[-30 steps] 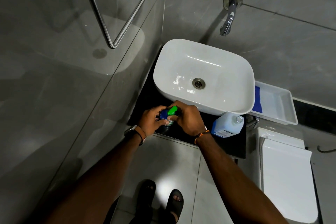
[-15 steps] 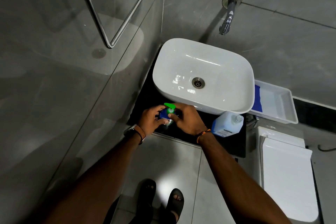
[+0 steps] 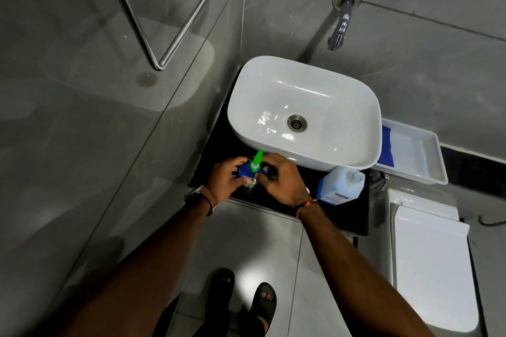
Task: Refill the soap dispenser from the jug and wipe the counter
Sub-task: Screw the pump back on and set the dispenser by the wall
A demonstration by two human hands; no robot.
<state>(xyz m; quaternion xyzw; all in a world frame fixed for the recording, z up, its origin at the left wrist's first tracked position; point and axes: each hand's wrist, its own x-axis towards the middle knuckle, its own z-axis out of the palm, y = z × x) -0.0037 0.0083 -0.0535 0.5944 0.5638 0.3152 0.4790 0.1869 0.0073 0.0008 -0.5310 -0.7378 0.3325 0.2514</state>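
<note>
Where the two arms meet at the front edge of the black surface [image 3: 343, 217], the left grip [image 3: 227, 178] is wrapped around the blue body of the soap dispenser [image 3: 243, 171], fingers curled on its 9 o'clock side and the thumb across the front. The right grip [image 3: 282, 181] closes on the same bottle from 3 o'clock, its fingers bent in around the neck just under the green pump [image 3: 257, 161]. The dispenser thus sits directly between the two grips, touching both. It stands on the surface, and the pump's nozzle points toward 12 o'clock at the rim of the white sink [image 3: 304, 85]. Whether the pump is seated or loosened in the neck cannot be told. A watch [image 3: 195, 197] sits on the left wrist and a thread band [image 3: 306, 204] on the right. At 3 o'clock from the right grip, near but apart from it, the pale blue jug [image 3: 341, 185] stands on the surface against the sink's front corner, its cap toward the top right. The sink fills the view from 12 to 2 o'clock of the grips, with the wall tap [image 3: 340, 22] above it. Farther out at 2 o'clock a white tray [image 3: 416, 157] holds a blue cloth [image 3: 387, 148] at its near end. A white toilet [image 3: 432, 262] lies at 4 o'clock, and sandalled feet [image 3: 243, 298] show on the floor at 6 o'clock.
</note>
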